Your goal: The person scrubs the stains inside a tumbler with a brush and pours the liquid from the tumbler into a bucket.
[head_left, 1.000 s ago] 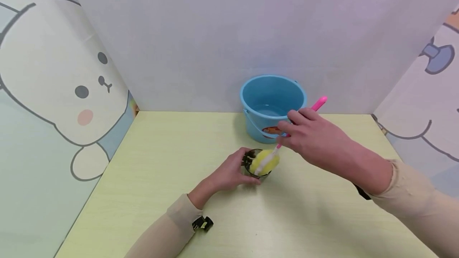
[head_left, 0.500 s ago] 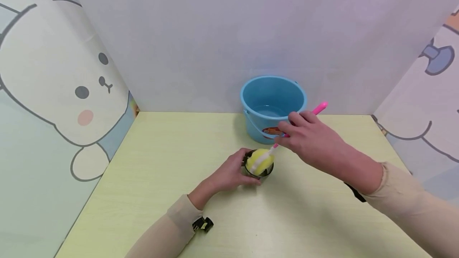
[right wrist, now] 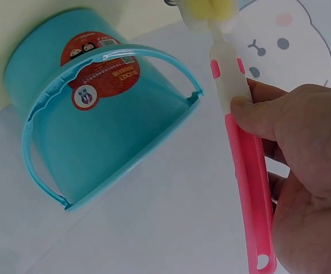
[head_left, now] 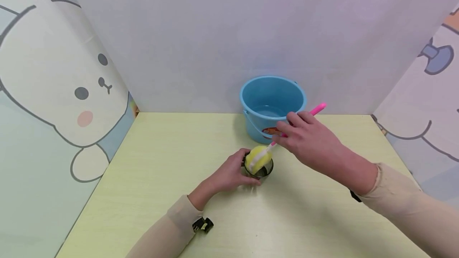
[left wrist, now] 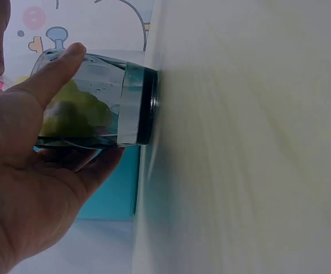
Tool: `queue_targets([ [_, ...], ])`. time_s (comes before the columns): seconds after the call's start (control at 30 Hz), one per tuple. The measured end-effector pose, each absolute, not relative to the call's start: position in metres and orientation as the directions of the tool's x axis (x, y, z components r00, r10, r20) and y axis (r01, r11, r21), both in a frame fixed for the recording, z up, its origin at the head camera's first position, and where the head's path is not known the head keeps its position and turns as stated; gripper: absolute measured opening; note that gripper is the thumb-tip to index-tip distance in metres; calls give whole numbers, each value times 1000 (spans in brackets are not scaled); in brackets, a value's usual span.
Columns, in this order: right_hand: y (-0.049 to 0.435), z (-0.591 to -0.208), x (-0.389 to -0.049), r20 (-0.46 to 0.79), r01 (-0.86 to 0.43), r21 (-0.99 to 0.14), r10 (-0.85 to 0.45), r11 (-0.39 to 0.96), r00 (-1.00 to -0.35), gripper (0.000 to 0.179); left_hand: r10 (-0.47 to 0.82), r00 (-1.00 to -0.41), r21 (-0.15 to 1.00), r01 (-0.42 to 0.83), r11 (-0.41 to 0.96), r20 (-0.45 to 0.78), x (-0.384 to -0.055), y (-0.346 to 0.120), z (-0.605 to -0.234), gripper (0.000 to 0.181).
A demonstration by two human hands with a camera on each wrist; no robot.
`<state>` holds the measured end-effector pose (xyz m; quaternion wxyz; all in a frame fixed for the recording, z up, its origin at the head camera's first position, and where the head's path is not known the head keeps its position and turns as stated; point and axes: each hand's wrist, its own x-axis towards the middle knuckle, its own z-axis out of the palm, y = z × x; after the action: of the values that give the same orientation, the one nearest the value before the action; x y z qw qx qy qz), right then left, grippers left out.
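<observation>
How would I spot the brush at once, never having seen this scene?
Find the blue bucket at the back of the table. In front of it is a see-through glass; the brush slants up from the glass's mouth. Its pink handle and yellow sponge head set it apart from both.

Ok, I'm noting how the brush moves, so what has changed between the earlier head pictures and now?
The yellow brush head has shifted left across the mouth of the glass, and the right hand has moved slightly left with it. Nothing was taken hold of or let go: the right hand still grips the pink handle, the left hand the glass. Glass and blue bucket stayed put.
</observation>
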<state>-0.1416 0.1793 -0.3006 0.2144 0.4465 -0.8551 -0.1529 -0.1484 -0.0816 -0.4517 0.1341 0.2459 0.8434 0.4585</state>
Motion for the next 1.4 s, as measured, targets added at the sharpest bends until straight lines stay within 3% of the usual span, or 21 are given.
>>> queue_targets([
  [0.83, 182, -280, -129, 145, -649, 581, -847, 492, -512, 71, 541, -841, 842, 283, 459, -12, -147, -83, -451, 92],
  [1.23, 189, -269, -124, 130, -675, 545, -846, 497, -517, 76, 538, -843, 828, 289, 481, -18, -148, -83, -451, 91],
  [1.4, 193, -265, -125, 126, -697, 493, -835, 521, -536, 67, 533, -846, 821, 288, 494, -24, -148, -82, -450, 91],
])
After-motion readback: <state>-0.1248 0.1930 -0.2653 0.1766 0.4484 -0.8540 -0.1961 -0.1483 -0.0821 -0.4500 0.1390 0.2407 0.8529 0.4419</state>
